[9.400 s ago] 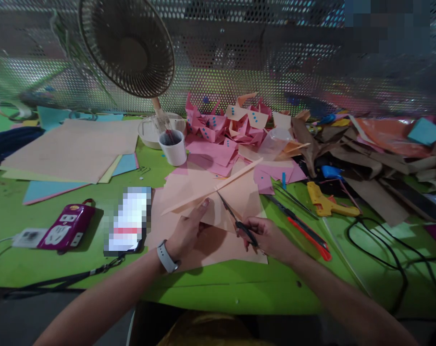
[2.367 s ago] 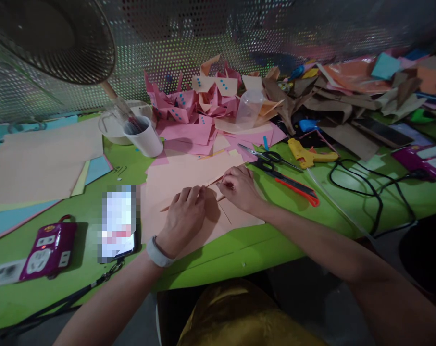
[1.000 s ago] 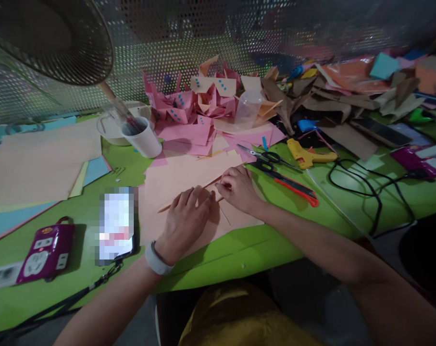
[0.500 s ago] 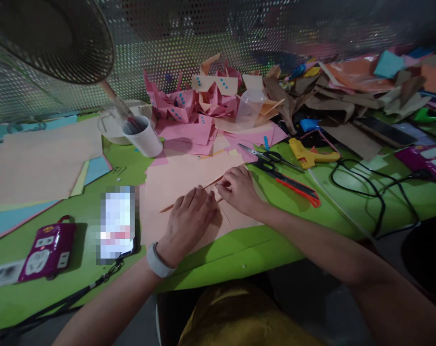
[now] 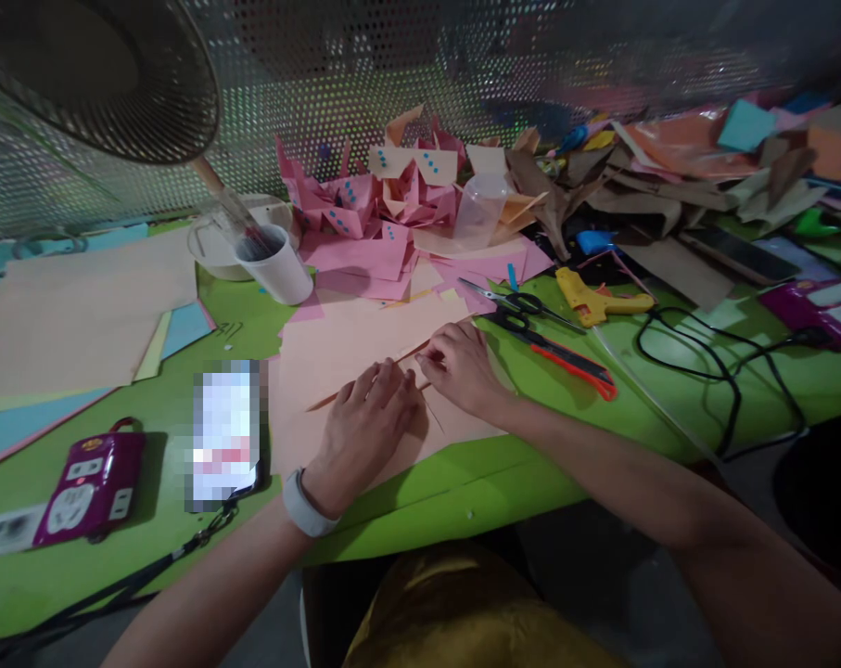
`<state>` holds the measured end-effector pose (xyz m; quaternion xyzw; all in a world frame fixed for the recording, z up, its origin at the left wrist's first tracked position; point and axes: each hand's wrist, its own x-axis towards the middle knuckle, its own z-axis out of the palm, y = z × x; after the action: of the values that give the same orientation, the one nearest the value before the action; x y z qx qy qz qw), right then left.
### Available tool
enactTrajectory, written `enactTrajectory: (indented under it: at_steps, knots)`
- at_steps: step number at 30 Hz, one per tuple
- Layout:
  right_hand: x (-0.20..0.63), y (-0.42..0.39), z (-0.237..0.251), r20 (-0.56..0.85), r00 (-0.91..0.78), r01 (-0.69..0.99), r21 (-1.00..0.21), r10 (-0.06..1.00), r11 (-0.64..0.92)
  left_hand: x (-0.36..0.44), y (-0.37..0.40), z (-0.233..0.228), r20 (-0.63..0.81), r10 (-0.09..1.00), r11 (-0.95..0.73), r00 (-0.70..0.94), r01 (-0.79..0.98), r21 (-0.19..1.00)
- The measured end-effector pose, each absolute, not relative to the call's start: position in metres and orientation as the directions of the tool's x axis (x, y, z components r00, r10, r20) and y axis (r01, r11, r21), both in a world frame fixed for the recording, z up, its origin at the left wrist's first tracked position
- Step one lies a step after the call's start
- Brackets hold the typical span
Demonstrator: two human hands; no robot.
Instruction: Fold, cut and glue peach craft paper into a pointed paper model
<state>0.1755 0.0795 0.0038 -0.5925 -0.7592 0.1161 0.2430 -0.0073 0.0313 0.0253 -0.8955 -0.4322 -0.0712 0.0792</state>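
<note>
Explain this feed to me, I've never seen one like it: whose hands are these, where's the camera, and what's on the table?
There is no machine here: the camera sits on a person's head, looking down at their own bare hands. The left hand, with a wristband, presses flat on a peach paper sheet. The right hand pinches a thin folded strip of that paper. On the green table lie black scissors, a red-handled cutter, a yellow glue gun, a white cup, a phone and a pile of pink folded paper.

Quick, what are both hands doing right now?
Left hand: open, pressing flat on the peach paper.
Right hand: fingertips pinched shut on the paper's folded edge.
</note>
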Motion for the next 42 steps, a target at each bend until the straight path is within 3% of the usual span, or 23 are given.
enactTrajectory:
  at_steps: [28,35,42]
  knots:
    - [0.1735,0.0777,0.0047,0.246,-0.171,0.86,-0.435,0.954,0.267,-0.0042,0.0297,0.0273,0.194,0.762,-0.612,0.618,0.785,-0.097]
    - [0.1736,0.0771,0.005,0.245,-0.174,0.859,-0.435,0.954,0.269,-0.0039,0.0304,0.0222,0.244,0.751,-0.62,0.613,0.782,-0.06]
    - [0.1733,0.0775,0.0048,0.243,-0.176,0.868,-0.42,0.954,0.267,-0.003,0.0312,0.021,0.194,0.754,-0.638,0.627,0.77,-0.007]
